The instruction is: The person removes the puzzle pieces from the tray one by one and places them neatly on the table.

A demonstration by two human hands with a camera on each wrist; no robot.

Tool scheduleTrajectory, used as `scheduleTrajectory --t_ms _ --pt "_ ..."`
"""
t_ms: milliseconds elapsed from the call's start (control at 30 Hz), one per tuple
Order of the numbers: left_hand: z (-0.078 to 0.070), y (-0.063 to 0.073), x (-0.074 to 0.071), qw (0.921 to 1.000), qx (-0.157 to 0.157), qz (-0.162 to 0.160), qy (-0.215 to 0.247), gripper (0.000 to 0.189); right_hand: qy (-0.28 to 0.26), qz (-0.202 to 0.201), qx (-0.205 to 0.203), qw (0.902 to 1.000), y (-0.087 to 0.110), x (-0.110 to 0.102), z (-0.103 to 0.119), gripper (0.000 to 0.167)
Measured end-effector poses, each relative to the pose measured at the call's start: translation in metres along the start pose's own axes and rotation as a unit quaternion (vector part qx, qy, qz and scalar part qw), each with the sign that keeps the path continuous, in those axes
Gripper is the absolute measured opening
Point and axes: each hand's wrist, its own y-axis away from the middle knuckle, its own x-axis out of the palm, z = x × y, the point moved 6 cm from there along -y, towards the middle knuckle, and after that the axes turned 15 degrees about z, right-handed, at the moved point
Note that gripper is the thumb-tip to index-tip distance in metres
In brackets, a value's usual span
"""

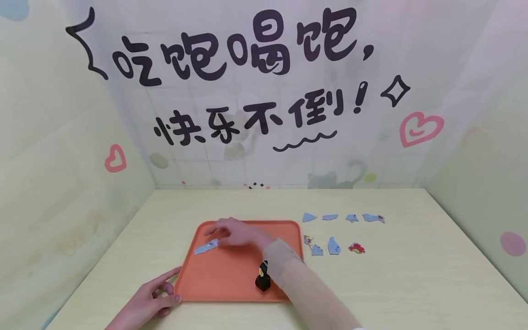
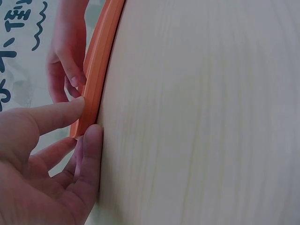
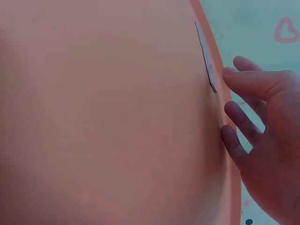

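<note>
In the head view a light-blue puzzle piece lies slantwise at the far left of an orange tray. Over that part of the tray is my right hand, fingers loosely bent and holding nothing. Its fingertips are close beside the piece in the right wrist view. My left hand holds the tray's near left corner. From the left wrist, its thumb lies against the orange rim, with the other fingers on the opposite side of the corner.
Right of the tray, several irregular puzzle pieces lie in two loose rows, among them a blue triangle and a red piece. A black object shows beside the right sleeve. Printed wall sheets stand behind the pale wooden table.
</note>
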Motion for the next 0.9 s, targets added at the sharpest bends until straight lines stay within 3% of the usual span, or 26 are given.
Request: scheduleTrajectory --t_ms 233,533,900 --pt "-0.002 -0.004 0.0 1.0 -0.006 -0.004 -0.001 0.077 0.137 0.014 0.051 0.9891 -0.005 0.009 0.005 0.034" --pt "-0.001 -0.005 0.0 0.9992 -0.032 -0.022 0.013 0.077 0.157 0.013 0.086 0.9838 -0.007 0.01 0.014 0.029" --pt "-0.002 -0.003 0.0 0.9992 -0.031 -0.023 0.006 0.078 0.208 0.01 0.111 0.9718 0.008 0.001 0.013 0.026"
